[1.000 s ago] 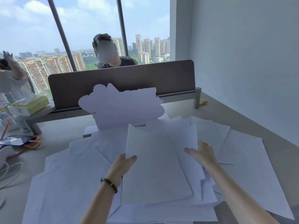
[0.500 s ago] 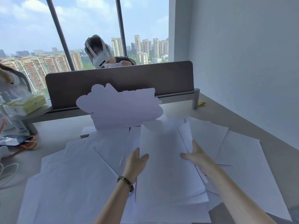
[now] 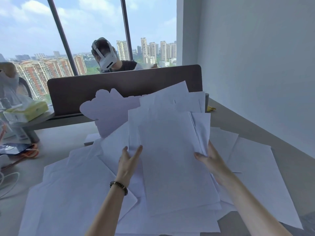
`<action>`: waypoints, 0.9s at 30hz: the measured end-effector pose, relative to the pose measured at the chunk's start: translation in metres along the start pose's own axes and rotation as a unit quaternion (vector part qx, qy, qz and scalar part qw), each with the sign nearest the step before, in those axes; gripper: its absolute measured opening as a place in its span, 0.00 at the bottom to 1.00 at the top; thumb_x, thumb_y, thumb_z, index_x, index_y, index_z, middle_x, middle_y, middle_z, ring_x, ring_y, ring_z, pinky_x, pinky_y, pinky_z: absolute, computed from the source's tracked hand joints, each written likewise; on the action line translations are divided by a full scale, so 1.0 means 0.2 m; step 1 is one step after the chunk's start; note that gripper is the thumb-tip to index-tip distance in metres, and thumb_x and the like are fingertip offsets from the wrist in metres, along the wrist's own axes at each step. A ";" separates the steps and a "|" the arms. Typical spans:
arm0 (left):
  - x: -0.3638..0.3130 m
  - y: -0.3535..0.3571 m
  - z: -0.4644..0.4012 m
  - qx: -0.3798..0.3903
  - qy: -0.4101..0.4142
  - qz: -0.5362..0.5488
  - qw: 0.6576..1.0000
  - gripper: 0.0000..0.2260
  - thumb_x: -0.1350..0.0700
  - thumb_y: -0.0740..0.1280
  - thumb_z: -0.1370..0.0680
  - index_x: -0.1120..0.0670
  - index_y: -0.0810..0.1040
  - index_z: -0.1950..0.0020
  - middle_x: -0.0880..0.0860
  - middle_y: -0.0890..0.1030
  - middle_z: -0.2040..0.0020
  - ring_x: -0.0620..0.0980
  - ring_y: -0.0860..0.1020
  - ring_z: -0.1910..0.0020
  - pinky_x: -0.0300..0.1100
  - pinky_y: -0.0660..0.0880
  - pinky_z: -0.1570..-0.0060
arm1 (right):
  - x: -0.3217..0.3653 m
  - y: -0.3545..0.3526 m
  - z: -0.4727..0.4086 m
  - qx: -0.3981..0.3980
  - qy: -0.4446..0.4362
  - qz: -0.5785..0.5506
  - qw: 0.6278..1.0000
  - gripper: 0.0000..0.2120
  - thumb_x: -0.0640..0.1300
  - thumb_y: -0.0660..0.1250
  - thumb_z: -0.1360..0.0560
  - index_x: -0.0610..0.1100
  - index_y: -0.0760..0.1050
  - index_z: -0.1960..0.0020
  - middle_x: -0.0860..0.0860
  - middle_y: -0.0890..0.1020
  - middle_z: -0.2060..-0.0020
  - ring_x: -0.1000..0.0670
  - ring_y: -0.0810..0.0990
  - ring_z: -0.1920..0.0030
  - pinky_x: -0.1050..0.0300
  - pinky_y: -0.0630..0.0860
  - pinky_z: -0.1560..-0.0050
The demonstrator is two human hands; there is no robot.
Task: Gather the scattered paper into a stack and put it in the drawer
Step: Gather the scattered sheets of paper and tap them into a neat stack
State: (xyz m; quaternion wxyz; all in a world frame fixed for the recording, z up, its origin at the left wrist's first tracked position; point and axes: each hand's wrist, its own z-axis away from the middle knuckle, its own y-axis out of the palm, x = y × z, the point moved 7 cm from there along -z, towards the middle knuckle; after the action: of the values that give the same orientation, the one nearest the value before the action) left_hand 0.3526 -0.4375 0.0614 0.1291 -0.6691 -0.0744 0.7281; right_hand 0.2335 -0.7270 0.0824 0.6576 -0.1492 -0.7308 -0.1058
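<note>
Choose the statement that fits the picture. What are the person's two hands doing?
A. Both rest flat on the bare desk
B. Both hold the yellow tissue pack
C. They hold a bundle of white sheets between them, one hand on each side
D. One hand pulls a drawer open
C: the left hand and the right hand flank the bundle of sheets, which is raised at its far end above the loose sheets on the desk.
</note>
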 end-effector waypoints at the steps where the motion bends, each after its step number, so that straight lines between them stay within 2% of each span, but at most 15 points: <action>1: 0.01 0.00 0.00 0.024 -0.006 0.012 1.000 0.53 0.23 0.61 0.38 0.48 0.54 0.20 0.51 0.62 0.21 0.53 0.58 0.22 0.56 0.59 0.24 | 0.00 -0.01 0.00 -0.004 -0.001 -0.004 1.000 0.32 0.38 0.70 0.23 0.57 0.63 0.24 0.62 0.74 0.32 0.56 0.71 0.29 0.46 0.65 0.25; 3: 0.05 0.02 -0.02 0.055 -0.012 0.008 0.998 0.49 0.20 0.59 0.37 0.46 0.60 0.23 0.49 0.68 0.24 0.54 0.60 0.22 0.57 0.58 0.25 | -0.01 -0.02 0.00 -0.009 0.001 -0.013 1.000 0.34 0.41 0.71 0.24 0.56 0.62 0.23 0.59 0.73 0.29 0.55 0.71 0.28 0.44 0.65 0.25; 4: 0.04 0.02 -0.01 0.055 -0.013 0.000 0.998 0.43 0.21 0.58 0.36 0.46 0.67 0.29 0.50 0.74 0.31 0.54 0.64 0.25 0.56 0.61 0.26 | -0.01 -0.03 0.00 -0.013 0.006 -0.022 1.000 0.34 0.42 0.72 0.25 0.57 0.62 0.23 0.59 0.74 0.29 0.54 0.72 0.29 0.43 0.66 0.25; 5: 0.04 0.02 -0.02 0.054 -0.016 -0.010 0.998 0.36 0.22 0.58 0.35 0.47 0.72 0.39 0.50 0.78 0.41 0.55 0.70 0.31 0.53 0.65 0.31 | -0.01 -0.03 0.00 -0.015 0.009 -0.032 0.999 0.34 0.42 0.72 0.25 0.57 0.63 0.24 0.59 0.75 0.31 0.54 0.73 0.30 0.43 0.68 0.27; 7: 0.01 0.02 0.00 0.049 -0.010 -0.004 0.999 0.30 0.26 0.61 0.34 0.53 0.72 0.53 0.49 0.74 0.57 0.53 0.74 0.51 0.47 0.69 0.51 | -0.02 -0.04 0.00 -0.016 0.015 -0.052 0.998 0.34 0.43 0.73 0.27 0.59 0.65 0.25 0.57 0.78 0.32 0.52 0.76 0.32 0.41 0.71 0.29; 9: -0.04 0.02 0.02 0.050 0.017 0.052 0.997 0.22 0.35 0.68 0.29 0.54 0.73 0.57 0.49 0.74 0.61 0.50 0.72 0.62 0.43 0.66 0.60 | -0.05 -0.06 -0.01 -0.024 0.017 -0.064 0.998 0.37 0.47 0.76 0.31 0.60 0.65 0.25 0.57 0.76 0.31 0.51 0.75 0.31 0.40 0.70 0.29; 10: -0.07 0.02 0.02 0.055 0.036 0.092 0.994 0.16 0.42 0.69 0.25 0.55 0.77 0.56 0.48 0.79 0.61 0.49 0.77 0.62 0.41 0.68 0.60 | -0.07 -0.07 -0.03 -0.025 0.016 -0.070 0.997 0.38 0.49 0.76 0.32 0.61 0.64 0.26 0.57 0.75 0.30 0.51 0.74 0.30 0.39 0.70 0.29; 12: -0.13 0.01 0.05 0.074 0.058 0.154 0.984 0.07 0.54 0.68 0.21 0.55 0.84 0.47 0.49 0.87 0.51 0.47 0.84 0.51 0.39 0.74 0.52 | -0.03 -0.07 -0.01 -0.025 0.011 -0.073 0.997 0.36 0.47 0.75 0.30 0.62 0.66 0.26 0.57 0.77 0.31 0.51 0.75 0.31 0.39 0.70 0.29; 13: -0.14 0.01 0.06 0.078 0.064 0.170 0.980 0.08 0.57 0.67 0.20 0.54 0.84 0.43 0.49 0.87 0.47 0.46 0.84 0.48 0.40 0.75 0.48 | -0.01 -0.07 -0.01 -0.029 0.008 -0.071 0.997 0.33 0.44 0.74 0.28 0.60 0.67 0.27 0.57 0.78 0.33 0.51 0.77 0.32 0.40 0.71 0.30; 17: -0.18 0.01 0.08 0.085 0.099 0.186 0.974 0.12 0.63 0.65 0.20 0.52 0.83 0.41 0.50 0.86 0.46 0.46 0.83 0.47 0.42 0.76 0.45 | 0.04 -0.07 0.00 -0.041 -0.005 -0.090 0.995 0.27 0.32 0.68 0.24 0.55 0.73 0.31 0.52 0.84 0.41 0.47 0.83 0.40 0.43 0.78 0.38; 20: -0.20 0.02 0.10 0.115 0.112 0.213 0.964 0.16 0.60 0.67 0.21 0.51 0.78 0.33 0.48 0.83 0.39 0.43 0.80 0.39 0.41 0.71 0.38 | 0.05 -0.08 0.00 -0.054 -0.006 -0.114 0.992 0.24 0.30 0.67 0.24 0.56 0.76 0.37 0.51 0.86 0.44 0.47 0.85 0.43 0.47 0.79 0.43; 23: -0.18 0.06 0.09 0.164 0.082 0.251 0.951 0.27 0.49 0.73 0.25 0.46 0.71 0.27 0.41 0.77 0.31 0.39 0.73 0.31 0.46 0.62 0.27 | 0.05 -0.08 0.00 -0.059 -0.002 -0.111 0.992 0.24 0.31 0.67 0.24 0.54 0.75 0.35 0.50 0.85 0.43 0.46 0.84 0.43 0.45 0.79 0.41; 25: -0.18 0.08 0.11 0.174 0.074 0.256 0.948 0.18 0.48 0.68 0.21 0.39 0.70 0.33 0.33 0.75 0.38 0.30 0.70 0.36 0.42 0.58 0.29 | 0.05 -0.09 -0.01 -0.063 -0.001 -0.098 0.993 0.25 0.31 0.68 0.24 0.54 0.75 0.34 0.50 0.85 0.43 0.47 0.84 0.43 0.44 0.79 0.41; 26: -0.17 0.09 0.11 0.178 0.069 0.253 0.949 0.14 0.47 0.66 0.20 0.38 0.70 0.36 0.33 0.75 0.39 0.31 0.70 0.36 0.42 0.58 0.29 | 0.05 -0.09 -0.01 -0.066 0.001 -0.088 0.994 0.25 0.31 0.68 0.24 0.55 0.75 0.35 0.51 0.85 0.43 0.48 0.84 0.43 0.45 0.79 0.41; 27: -0.18 0.11 0.12 0.186 0.073 0.240 0.950 0.17 0.45 0.67 0.21 0.40 0.69 0.34 0.34 0.74 0.35 0.36 0.68 0.31 0.45 0.58 0.27 | 0.04 -0.08 -0.02 -0.068 0.002 -0.074 0.995 0.25 0.31 0.68 0.24 0.57 0.75 0.36 0.53 0.85 0.43 0.51 0.85 0.44 0.46 0.79 0.41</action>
State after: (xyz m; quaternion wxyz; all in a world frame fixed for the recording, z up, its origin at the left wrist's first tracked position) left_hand 0.3299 -0.4672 0.0908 0.0774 -0.6823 0.2350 0.6879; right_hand 0.2299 -0.7425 0.0922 0.6379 -0.1386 -0.7296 -0.2041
